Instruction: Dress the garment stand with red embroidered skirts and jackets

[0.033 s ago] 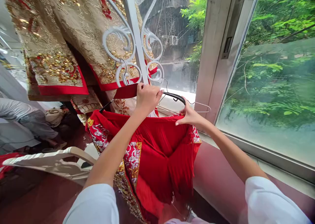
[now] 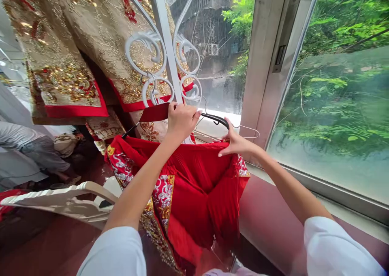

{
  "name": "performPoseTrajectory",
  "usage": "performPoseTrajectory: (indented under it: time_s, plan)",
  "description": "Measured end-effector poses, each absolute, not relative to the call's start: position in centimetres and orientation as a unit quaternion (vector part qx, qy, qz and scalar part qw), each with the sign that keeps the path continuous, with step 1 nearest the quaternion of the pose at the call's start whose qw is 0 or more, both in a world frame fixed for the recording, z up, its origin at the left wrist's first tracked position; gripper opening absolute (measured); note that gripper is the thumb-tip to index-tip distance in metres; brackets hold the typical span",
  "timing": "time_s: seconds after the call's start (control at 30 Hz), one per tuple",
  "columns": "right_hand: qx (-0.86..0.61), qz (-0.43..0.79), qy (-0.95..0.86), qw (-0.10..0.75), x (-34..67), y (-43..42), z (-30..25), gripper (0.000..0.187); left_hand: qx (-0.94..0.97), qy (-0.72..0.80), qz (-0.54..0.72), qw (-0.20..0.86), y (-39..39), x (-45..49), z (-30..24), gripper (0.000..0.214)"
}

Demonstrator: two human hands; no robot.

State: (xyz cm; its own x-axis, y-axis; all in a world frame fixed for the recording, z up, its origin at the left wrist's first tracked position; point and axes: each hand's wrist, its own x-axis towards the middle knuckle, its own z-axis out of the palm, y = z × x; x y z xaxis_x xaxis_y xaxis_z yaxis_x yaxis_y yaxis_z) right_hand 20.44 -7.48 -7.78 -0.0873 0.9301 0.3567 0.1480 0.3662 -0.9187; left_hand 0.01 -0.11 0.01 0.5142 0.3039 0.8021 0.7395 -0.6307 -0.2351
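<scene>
A red embroidered skirt (image 2: 194, 195), with silver and gold trim on its left part, hangs spread below my hands. A black clothes hanger (image 2: 214, 118) runs above its waistband. My left hand (image 2: 182, 122) is closed around the hanger's middle, beside a dark red band (image 2: 154, 113) lying along it. At the hanger's right end, my right hand (image 2: 238, 143) has its thumb in front of the skirt's waistband and other fingers behind, the index finger against the hanger tip. The skirt's lower part is partly hidden by my left forearm.
A white scrolled metal stand (image 2: 170, 45) rises just beyond my hands, with thin wire hangers (image 2: 249, 131) near it. Gold-beaded garments (image 2: 69, 73) hang at left. A window (image 2: 334, 106) is at right, a cream carved chair back (image 2: 60, 197) lower left. A person (image 2: 33, 146) bends down farther back.
The view has shifted very slightly. My right thumb has edged a little right and down along the waistband; my left hand keeps its hold.
</scene>
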Motion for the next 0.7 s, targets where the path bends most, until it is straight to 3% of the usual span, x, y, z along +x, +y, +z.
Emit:
performPoseTrajectory:
  time_s: [0.1,0.3,0.43,0.7]
  plan:
    - [-0.42,0.391,-0.677,0.461,21.7,-8.2,-7.0,0.097,-0.82,-0.312,-0.386,0.284,-0.4,0.0,0.1,0.041]
    - [-0.429,0.373,-0.619,0.543,22.6,-6.5,-5.5,0.063,-0.815,-0.3,-0.405,0.284,-1.0,0.0,0.4,0.042]
    - [-0.446,0.354,-0.642,0.514,22.8,-5.4,-3.0,0.031,-0.821,-0.295,-0.399,0.282,-0.8,-0.1,0.4,0.041]
    - [-0.539,0.402,-0.619,0.406,22.6,-4.4,3.6,0.025,-0.828,-0.295,-0.389,0.277,0.1,-0.1,-0.1,0.037]
